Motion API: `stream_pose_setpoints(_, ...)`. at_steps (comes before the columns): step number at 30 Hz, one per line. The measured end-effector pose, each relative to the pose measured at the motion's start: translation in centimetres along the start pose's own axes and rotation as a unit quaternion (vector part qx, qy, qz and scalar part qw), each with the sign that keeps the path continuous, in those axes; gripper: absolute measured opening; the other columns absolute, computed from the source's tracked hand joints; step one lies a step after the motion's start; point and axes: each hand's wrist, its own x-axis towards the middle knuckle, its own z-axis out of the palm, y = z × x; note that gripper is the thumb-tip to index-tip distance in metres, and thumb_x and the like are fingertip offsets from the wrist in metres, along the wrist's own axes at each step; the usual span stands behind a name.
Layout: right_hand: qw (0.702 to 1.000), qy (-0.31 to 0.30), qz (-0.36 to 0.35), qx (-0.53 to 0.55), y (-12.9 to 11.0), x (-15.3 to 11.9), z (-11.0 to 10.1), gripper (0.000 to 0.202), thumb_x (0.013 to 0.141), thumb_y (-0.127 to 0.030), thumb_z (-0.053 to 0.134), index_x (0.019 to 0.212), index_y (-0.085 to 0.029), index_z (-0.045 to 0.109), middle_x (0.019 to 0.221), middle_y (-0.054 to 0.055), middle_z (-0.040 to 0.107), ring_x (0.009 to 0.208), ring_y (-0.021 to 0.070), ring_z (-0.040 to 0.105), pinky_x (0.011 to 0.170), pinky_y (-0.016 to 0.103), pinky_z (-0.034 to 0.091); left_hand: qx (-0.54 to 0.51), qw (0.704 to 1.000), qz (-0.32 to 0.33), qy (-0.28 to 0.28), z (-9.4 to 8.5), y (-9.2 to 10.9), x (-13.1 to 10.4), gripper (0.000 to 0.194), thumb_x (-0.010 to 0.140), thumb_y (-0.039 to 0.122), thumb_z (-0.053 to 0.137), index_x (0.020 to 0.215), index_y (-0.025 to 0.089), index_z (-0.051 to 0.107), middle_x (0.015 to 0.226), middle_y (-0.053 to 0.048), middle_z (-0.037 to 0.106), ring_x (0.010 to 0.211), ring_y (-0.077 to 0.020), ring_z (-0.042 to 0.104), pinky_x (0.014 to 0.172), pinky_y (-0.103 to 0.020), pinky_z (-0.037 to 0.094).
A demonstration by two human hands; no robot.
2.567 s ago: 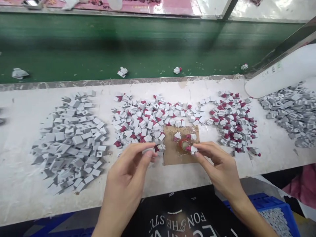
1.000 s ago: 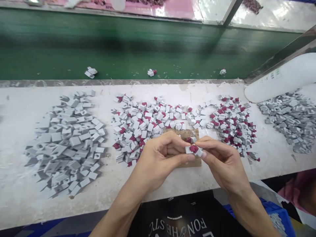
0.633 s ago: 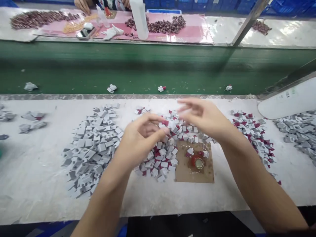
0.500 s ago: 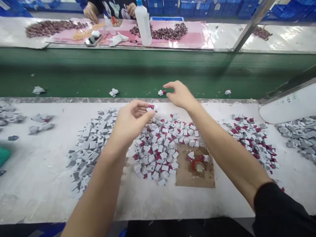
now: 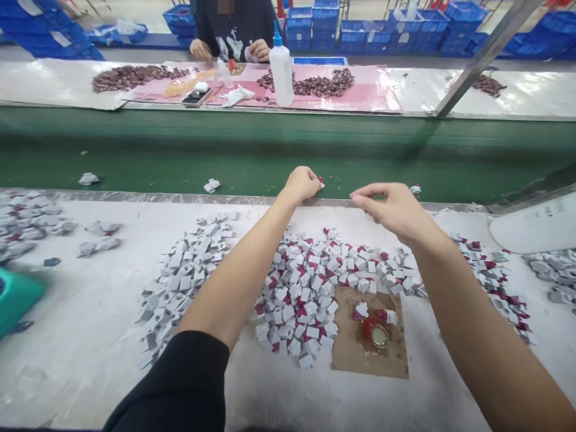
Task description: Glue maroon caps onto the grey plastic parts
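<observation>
My left hand (image 5: pixel 302 183) reaches over the near edge of the green belt. Its fingertips are closed in a pinch on a small white-and-red piece (image 5: pixel 320 182), partly hidden by the fingers. To its right, my right hand (image 5: pixel 392 207) hovers over the belt's edge with thumb and forefinger together at the tips. Whether anything is between those tips I cannot make out. Below the hands lies a heap of white pieces with red parts (image 5: pixel 301 294). A heap of plain grey-white pieces (image 5: pixel 184 270) sits to its left.
A brown cardboard square (image 5: pixel 360 357) bears a red-rimmed round cap (image 5: pixel 378 336) and two pieces. Other pieces (image 5: pixel 211 185) lie on the green belt (image 5: pixel 157 162). A white bottle (image 5: pixel 535 225) lies at right, a green object (image 5: pixel 18 300) at left. Across the belt sits a co-worker (image 5: pixel 238 30).
My left hand has moved forward and right with the white-and-red piece, out to the belt. My right hand has drawn back to the right, its fingers now closed together. The view has tilted up.
</observation>
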Motion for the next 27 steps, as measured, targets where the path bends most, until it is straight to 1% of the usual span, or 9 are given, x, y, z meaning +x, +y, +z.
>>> stream_pose_setpoints(4,0.997,0.004,0.060,0.050,2.8,-1.7,0.3,0.020,0.095,-0.035,0.090,0.087,-0.018,0.085,0.070,0.003,0.070,0.058,0.0145,0.053,0.056,0.033,0.046,0.068,0.997,-0.015,-0.031,-0.6,0.6,0.0,0.041,0.114,0.042,0.082,0.148,0.020,0.075,0.152,-0.014,0.076,0.129,-0.0312,0.079,0.110,-0.054,0.070)
stream_pose_setpoints(10,0.987,-0.009,0.101,0.121,2.9,2.2,3.2,0.007,0.098,-0.011,0.087,0.094,-0.016,0.084,0.080,0.002,0.074,0.064,0.0111,0.057,0.059,0.026,0.049,0.076,0.996,-0.046,-0.024,-1.9,0.3,-0.6,0.041,0.114,0.042,0.082,0.148,0.020,0.075,0.151,-0.014,0.076,0.129,-0.0310,0.079,0.109,-0.054,0.070)
stream_pose_setpoints(12,0.981,-0.033,0.122,0.145,2.4,3.6,4.4,0.006,0.106,-0.020,0.086,0.104,-0.015,0.083,0.091,0.003,0.077,0.071,0.0128,0.065,0.063,0.026,0.056,0.055,0.997,-0.058,-0.018,-2.1,-0.1,-0.8,0.041,0.114,0.042,0.081,0.148,0.020,0.075,0.152,-0.014,0.076,0.129,-0.0312,0.079,0.109,-0.054,0.070)
stream_pose_setpoints(15,0.967,-0.069,0.153,0.193,1.7,5.6,6.3,0.031,0.114,-0.040,0.082,0.137,-0.018,0.078,0.131,0.010,0.082,0.105,0.0229,0.081,0.090,0.041,0.072,0.005,0.997,-0.078,-0.005,-2.4,-0.7,-1.0,0.041,0.114,0.043,0.081,0.148,0.021,0.076,0.152,-0.014,0.076,0.129,-0.0313,0.079,0.109,-0.054,0.070)
stream_pose_setpoints(17,0.956,-0.081,0.169,0.226,1.1,6.8,7.7,0.043,0.115,-0.045,0.081,0.150,-0.021,0.074,0.150,0.013,0.077,0.125,0.0293,0.080,0.104,0.052,0.072,-0.041,0.995,-0.089,0.008,-2.5,-1.1,-1.2,0.042,0.114,0.042,0.081,0.149,0.020,0.075,0.153,-0.014,0.076,0.129,-0.0314,0.079,0.109,-0.054,0.070)
stream_pose_setpoints(20,0.944,-0.077,0.182,0.265,0.3,8.2,9.5,0.046,0.114,-0.044,0.082,0.153,-0.021,0.073,0.155,0.014,0.075,0.130,0.0315,0.079,0.109,0.055,0.070,-0.129,0.986,-0.099,0.023,-2.7,-1.5,-1.7,0.044,0.114,0.042,0.082,0.151,0.020,0.074,0.152,-0.015,0.075,0.129,-0.0315,0.079,0.108,-0.054,0.071)
stream_pose_setpoints(22,0.941,-0.067,0.175,0.282,-0.2,8.4,10.3,0.044,0.114,-0.044,0.082,0.151,-0.021,0.074,0.152,0.013,0.076,0.126,0.0302,0.080,0.106,0.053,0.071,-0.200,0.975,-0.094,0.027,-2.9,-1.4,-2.3,0.044,0.114,0.043,0.082,0.150,0.019,0.074,0.150,-0.014,0.076,0.127,-0.0310,0.079,0.106,-0.053,0.071)
stream_pose_setpoints(24,0.941,-0.056,0.148,0.299,-0.7,7.8,10.7,0.037,0.114,-0.040,0.083,0.145,-0.021,0.076,0.134,0.009,0.080,0.108,0.0239,0.081,0.090,0.041,0.072,-0.274,0.958,-0.077,0.028,-3.3,-1.2,-3.4,0.040,0.113,0.040,0.083,0.145,0.018,0.075,0.145,-0.013,0.078,0.122,-0.0295,0.081,0.103,-0.051,0.072)
stream_pose_setpoints(27,0.940,-0.048,0.078,0.327,-1.3,5.7,10.2,0.024,0.106,-0.035,0.093,0.125,-0.023,0.082,0.096,0.000,0.076,0.078,0.0141,0.066,0.059,0.023,0.053,-0.375,0.926,-0.040,0.026,-3.5,-0.6,-5.7,0.014,0.110,0.024,0.084,0.120,0.013,0.084,0.128,-0.012,0.084,0.111,-0.0221,0.082,0.104,-0.041,0.071)
